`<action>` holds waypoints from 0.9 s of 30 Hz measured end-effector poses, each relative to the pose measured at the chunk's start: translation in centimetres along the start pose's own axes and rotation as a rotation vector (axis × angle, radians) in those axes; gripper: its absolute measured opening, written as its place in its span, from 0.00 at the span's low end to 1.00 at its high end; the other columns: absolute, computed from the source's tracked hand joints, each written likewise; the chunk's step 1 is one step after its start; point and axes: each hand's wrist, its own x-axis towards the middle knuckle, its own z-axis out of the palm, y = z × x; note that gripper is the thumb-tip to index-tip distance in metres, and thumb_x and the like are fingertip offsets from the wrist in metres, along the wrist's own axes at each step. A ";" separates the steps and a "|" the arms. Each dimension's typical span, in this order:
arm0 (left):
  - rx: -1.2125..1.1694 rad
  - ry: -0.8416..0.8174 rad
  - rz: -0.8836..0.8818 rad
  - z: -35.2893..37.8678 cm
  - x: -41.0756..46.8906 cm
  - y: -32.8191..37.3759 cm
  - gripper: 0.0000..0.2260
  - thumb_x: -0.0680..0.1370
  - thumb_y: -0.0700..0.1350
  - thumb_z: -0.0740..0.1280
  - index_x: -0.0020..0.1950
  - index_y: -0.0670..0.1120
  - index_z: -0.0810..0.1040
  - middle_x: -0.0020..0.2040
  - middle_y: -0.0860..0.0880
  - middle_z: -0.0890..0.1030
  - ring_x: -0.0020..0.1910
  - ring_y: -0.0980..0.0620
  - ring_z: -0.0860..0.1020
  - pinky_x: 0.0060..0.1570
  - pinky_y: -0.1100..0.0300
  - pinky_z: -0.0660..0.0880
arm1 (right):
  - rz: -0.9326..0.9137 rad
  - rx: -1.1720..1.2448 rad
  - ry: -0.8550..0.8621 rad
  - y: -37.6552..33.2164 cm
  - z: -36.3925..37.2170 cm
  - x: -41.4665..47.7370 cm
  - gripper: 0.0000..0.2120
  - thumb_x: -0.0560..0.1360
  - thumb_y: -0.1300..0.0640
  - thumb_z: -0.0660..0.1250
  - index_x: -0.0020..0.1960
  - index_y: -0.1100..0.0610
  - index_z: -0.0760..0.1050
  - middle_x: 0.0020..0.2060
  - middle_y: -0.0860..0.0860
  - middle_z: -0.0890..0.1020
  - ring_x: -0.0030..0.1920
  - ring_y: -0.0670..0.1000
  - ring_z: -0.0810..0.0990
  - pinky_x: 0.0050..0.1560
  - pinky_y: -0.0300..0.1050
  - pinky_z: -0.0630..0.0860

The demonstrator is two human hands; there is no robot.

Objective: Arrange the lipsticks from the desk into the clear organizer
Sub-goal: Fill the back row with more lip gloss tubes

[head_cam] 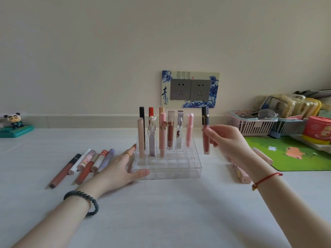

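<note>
A clear organizer (168, 169) stands on the white desk with several lipsticks (162, 135) upright in its back rows. My left hand (118, 169) rests flat against the organizer's left side, fingers apart. My right hand (227, 142) holds a pink lip gloss with a black cap (205, 129) upright in the air, just right of the organizer. Several loose lipsticks (86, 163) lie on the desk to the left. More pink lipsticks (240, 173) lie to the right, partly hidden by my right wrist.
A green mat (293, 154) lies at the right, with plastic baskets (250, 126) of items and a red tin (317, 129) behind it. A panda figure (15, 125) stands far left. A wall socket plate (190, 89) sits behind the organizer.
</note>
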 end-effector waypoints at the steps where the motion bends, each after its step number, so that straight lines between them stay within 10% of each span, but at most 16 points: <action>1: 0.001 0.005 -0.001 0.1 0.1 -0.1 0.53 0.52 0.79 0.52 0.73 0.61 0.44 0.69 0.68 0.55 0.58 0.71 0.38 0.70 0.62 0.35 | -0.023 0.024 0.006 -0.2 0.5 0.0 0.04 0.74 0.58 0.65 0.45 0.54 0.79 0.31 0.46 0.80 0.26 0.36 0.75 0.29 0.27 0.72; 15: -0.065 -0.001 0.082 0.4 0.8 -0.8 0.54 0.55 0.79 0.55 0.74 0.57 0.45 0.74 0.61 0.57 0.67 0.70 0.49 0.57 0.81 0.34 | -0.144 -0.057 0.029 -0.8 7.1 2.0 0.06 0.71 0.60 0.68 0.48 0.59 0.77 0.36 0.46 0.82 0.37 0.42 0.81 0.41 0.33 0.78; 18: -0.041 0.014 0.079 0.6 0.9 -0.9 0.54 0.53 0.81 0.53 0.74 0.58 0.44 0.74 0.62 0.58 0.70 0.69 0.51 0.67 0.68 0.38 | -0.127 -0.157 0.049 -0.2 7.7 2.2 0.08 0.71 0.58 0.68 0.49 0.58 0.77 0.37 0.47 0.81 0.36 0.38 0.79 0.37 0.27 0.74; 27: -0.053 0.014 0.072 0.7 1.0 -1.0 0.54 0.53 0.80 0.54 0.74 0.58 0.46 0.74 0.62 0.56 0.70 0.69 0.49 0.65 0.70 0.39 | -0.143 -0.298 0.034 0.6 8.5 1.6 0.06 0.71 0.58 0.68 0.47 0.57 0.80 0.39 0.47 0.80 0.36 0.39 0.75 0.36 0.26 0.70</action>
